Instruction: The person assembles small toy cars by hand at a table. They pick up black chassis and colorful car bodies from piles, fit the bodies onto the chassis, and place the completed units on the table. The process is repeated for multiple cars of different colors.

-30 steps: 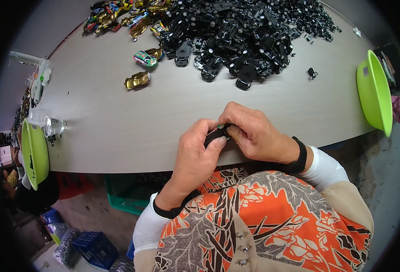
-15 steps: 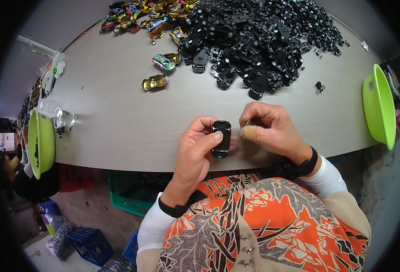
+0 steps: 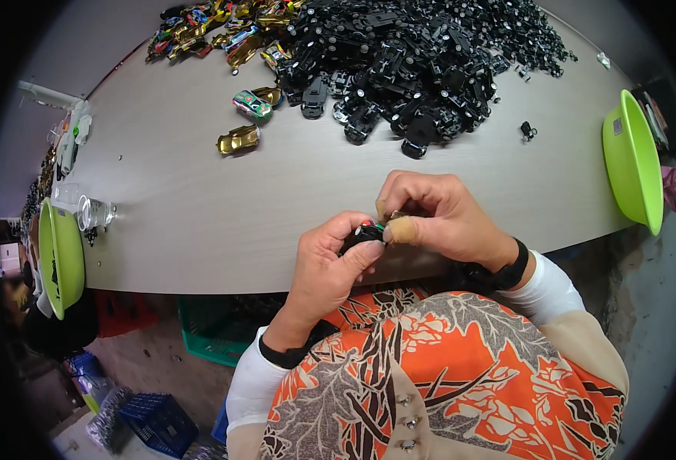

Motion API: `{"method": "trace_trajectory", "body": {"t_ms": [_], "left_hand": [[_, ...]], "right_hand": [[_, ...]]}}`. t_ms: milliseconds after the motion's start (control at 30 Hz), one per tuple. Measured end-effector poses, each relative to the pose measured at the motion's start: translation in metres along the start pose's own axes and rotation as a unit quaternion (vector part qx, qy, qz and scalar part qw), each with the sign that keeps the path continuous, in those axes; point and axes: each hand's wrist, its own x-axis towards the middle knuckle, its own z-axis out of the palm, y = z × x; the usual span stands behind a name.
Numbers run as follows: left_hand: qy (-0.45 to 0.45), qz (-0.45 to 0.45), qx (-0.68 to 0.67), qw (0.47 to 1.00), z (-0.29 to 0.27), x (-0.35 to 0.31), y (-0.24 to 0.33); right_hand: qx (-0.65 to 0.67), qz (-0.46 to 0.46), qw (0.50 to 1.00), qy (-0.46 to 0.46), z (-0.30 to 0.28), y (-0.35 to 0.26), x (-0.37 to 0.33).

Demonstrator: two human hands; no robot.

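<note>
My left hand (image 3: 325, 257) grips a small toy car (image 3: 359, 237) just over the table's near edge. The car has a black underside, with red and green showing at its top, and is turned on its side. My right hand (image 3: 457, 222) is pinched against the car's right end. Tan tape wraps its thumb and a fingertip. Something small may sit between those fingers, but I cannot make it out. Beyond my hands lie a gold car body (image 3: 238, 141) and a green toy car (image 3: 252, 106).
A large heap of black car bases (image 3: 422, 77) fills the far table, beside a pile of coloured and gold bodies (image 3: 200, 31). Lime green basins stand at the right (image 3: 631, 161) and left (image 3: 62, 261). A clear cup (image 3: 95, 212) is near the left basin; a green crate (image 3: 200, 333) sits below the table.
My left hand has tilted the car from underside up onto its side. My right hand has moved left, from apart to touching the car's end. The whole view has shifted slightly.
</note>
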Motion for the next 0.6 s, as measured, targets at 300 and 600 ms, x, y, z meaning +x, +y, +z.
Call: {"method": "trace_trajectory", "body": {"t_ms": [300,600], "left_hand": [[0.022,0.094,0.278,0.956,0.004,-0.003,-0.014],[0.031,0.024,0.257,0.966,-0.021,-0.029,-0.004]], "right_hand": [[-0.228,-0.033,0.972,-0.040,0.002,0.010,0.005],[-0.228,-0.037,0.969,-0.088,0.011,0.001,0.011]]}}
